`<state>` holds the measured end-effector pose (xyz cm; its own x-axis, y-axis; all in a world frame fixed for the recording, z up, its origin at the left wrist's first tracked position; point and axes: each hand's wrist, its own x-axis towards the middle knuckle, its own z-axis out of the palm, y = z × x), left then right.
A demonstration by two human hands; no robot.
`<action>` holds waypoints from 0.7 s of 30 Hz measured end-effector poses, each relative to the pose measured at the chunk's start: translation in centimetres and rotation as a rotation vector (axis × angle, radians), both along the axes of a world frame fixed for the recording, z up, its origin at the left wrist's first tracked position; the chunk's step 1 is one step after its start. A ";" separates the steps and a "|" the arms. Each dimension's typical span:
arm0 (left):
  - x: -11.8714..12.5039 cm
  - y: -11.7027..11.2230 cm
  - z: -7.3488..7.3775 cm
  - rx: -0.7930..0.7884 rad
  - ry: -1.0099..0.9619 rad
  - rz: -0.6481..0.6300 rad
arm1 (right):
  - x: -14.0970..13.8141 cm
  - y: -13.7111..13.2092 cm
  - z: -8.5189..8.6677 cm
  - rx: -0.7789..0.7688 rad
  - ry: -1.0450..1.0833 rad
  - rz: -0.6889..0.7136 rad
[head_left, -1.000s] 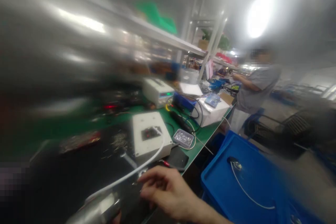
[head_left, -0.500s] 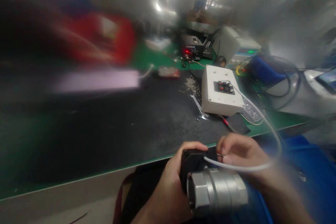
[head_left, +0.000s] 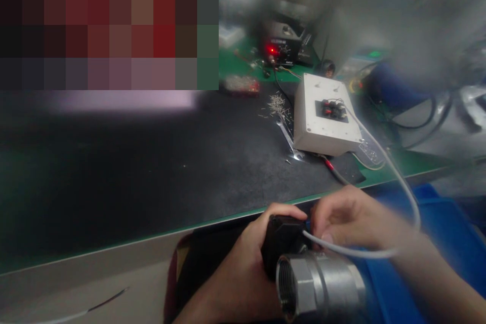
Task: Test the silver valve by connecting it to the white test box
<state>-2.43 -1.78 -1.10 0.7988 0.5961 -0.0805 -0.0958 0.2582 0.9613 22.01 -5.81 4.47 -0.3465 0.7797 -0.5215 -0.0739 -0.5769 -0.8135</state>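
The left hand is wrapped around a black block, thumb laid over its top, fingers clamped shut on it. Fixed to that block is a heavy metal valve body, silver and ribbed, with a hexagonal collar and a dark threaded mouth facing the person. The right hand sits just beside it, fingertips pinched together on a thin white cable where it enters the block. The whole piece is held in the air just off the near edge of the bench, above a blue bin at the right. From the pinch the cable loops out to the right and climbs back to a white box near the bench's right end, meeting a small dark terminal panel on its top. A flat spanner lies against the box's left side.
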 end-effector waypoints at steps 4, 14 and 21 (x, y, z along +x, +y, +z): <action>-0.1 0.1 0.0 0.003 0.019 -0.018 | -0.1 0.0 0.0 -0.010 -0.012 -0.013; -0.1 -0.3 -0.3 -0.041 0.042 -0.031 | -0.7 0.9 -1.6 -0.017 -0.043 0.093; -1.0 0.2 -0.7 -0.058 -0.052 0.028 | -0.3 5.1 -2.1 0.814 -1.010 -0.028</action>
<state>-3.41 -1.61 -1.83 0.7861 0.6136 -0.0747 -0.1530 0.3101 0.9383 21.76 -0.71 2.37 -0.0591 0.9948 0.0832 0.7701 0.0985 -0.6303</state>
